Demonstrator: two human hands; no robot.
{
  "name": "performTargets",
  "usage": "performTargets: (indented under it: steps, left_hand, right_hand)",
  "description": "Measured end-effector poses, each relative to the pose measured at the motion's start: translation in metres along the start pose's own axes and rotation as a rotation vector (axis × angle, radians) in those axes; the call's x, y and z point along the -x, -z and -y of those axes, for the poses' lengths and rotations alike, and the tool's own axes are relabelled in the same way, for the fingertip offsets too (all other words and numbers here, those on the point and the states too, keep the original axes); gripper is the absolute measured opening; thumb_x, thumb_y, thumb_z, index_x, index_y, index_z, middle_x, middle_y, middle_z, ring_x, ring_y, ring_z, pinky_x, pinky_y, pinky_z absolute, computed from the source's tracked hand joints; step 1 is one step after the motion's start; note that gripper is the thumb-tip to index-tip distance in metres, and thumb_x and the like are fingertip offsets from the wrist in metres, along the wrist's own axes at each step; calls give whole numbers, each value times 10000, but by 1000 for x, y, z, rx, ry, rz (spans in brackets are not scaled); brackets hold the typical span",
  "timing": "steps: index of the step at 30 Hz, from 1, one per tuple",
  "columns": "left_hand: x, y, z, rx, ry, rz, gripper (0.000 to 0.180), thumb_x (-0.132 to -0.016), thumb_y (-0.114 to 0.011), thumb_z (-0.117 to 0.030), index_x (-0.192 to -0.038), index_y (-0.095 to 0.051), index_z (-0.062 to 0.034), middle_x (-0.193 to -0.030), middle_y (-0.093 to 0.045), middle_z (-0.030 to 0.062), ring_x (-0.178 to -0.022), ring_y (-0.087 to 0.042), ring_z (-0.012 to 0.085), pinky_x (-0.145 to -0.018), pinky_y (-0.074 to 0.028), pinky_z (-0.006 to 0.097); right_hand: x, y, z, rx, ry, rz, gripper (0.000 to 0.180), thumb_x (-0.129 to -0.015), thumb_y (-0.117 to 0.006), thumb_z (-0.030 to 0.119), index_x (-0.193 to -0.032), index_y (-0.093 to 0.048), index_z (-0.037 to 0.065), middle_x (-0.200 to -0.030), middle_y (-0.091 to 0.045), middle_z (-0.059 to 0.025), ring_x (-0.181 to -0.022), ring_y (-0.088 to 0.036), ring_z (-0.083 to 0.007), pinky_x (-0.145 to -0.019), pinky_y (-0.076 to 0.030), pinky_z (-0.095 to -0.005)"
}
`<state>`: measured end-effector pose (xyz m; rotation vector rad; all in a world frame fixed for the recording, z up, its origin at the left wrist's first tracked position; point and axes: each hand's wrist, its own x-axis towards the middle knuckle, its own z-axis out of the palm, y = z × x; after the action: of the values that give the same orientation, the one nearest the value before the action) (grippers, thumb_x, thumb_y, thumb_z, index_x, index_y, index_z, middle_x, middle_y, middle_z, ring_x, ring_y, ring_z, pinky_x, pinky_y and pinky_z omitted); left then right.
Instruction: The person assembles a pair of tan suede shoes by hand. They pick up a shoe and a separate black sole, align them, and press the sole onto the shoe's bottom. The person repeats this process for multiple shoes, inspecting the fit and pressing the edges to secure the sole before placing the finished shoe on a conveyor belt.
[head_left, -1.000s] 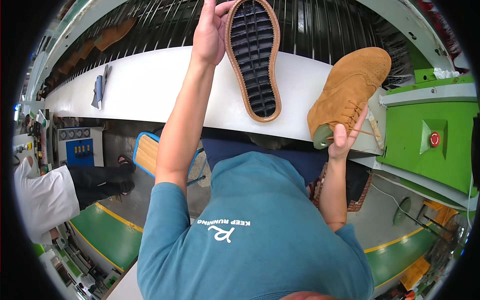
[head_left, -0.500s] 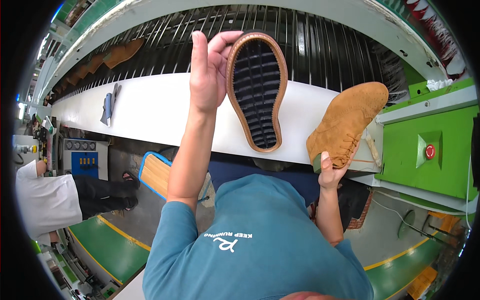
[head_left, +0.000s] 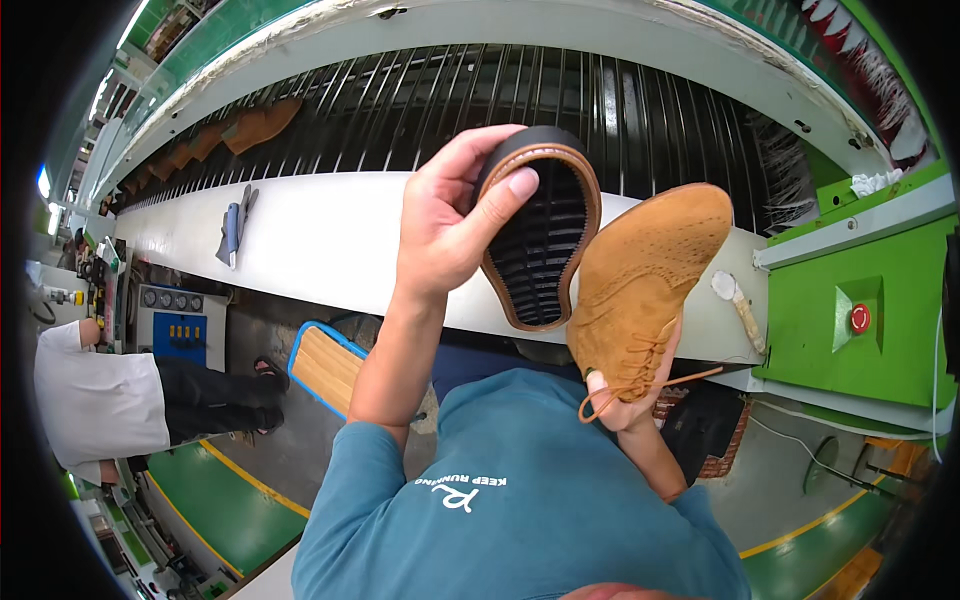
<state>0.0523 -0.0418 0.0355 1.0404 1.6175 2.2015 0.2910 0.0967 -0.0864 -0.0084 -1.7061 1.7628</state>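
Note:
My left hand (head_left: 455, 215) grips a shoe sole (head_left: 541, 245) by its toe end, thumb over the brown stitched rim and fingers behind. Its black ribbed inner side faces me, and the toe tilts up to show a dark edge. Close beside it on the right is a tan suede lace-up shoe upper (head_left: 645, 275), toe pointing up and away. My right hand (head_left: 630, 405) holds this upper at its heel end, thumb at the opening; most of the fingers are hidden behind it. Brown laces hang loose near that thumb. Sole and upper nearly touch, their outlines meeting.
A white ledge (head_left: 330, 235) runs before a conveyor of dark metal rods (head_left: 400, 110), with tan uppers (head_left: 262, 125) at far left. A blue-handled tool (head_left: 233, 235) and a brush (head_left: 738, 308) lie on the ledge. Right stands a green panel with a red button (head_left: 860, 318); left, another person (head_left: 100, 390).
The upper has moved left and nearer the sole. The sole has come lower and tilted, and my left thumb has closed over its rim.

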Motion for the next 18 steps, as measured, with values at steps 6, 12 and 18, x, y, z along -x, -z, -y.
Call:
performTargets:
  steps: [6, 12, 18]
  left_hand:
    - [2, -12, -2, -37, -73, 32, 401, -1066, -795, -36, -1437, -682, 67, -1288, -797, 114, -1169, -756, 151, -1035, -603, 299]
    - [4, -16, -8, -20, -103, 50, 408, -1074, -786, -93, -1439, -685, 62, -1287, -799, 137, -1176, -762, 174, -1050, -605, 329]
    - [7, -13, -10, -50, -98, 66, 427, -1097, -726, -155, -1446, -670, 84, -1292, -796, 177, -1196, -764, 217, -1070, -606, 373]
  right_hand:
    - [-9, -16, 10, -65, 108, 146, 1238, -818, -714, 133, -1796, 19, -61, -1766, -277, -264, -1629, -390, -394, -1329, -366, -503]
    - [-9, -24, 8, -170, 29, 224, 1268, -789, -678, 89, -1800, 75, -45, -1768, -284, -254, -1658, -364, -373, -1327, -366, -500]
    - [-8, -25, 9, -137, 28, 274, 1272, -785, -673, 84, -1806, 76, -32, -1772, -279, -253, -1656, -372, -373, -1325, -369, -503]
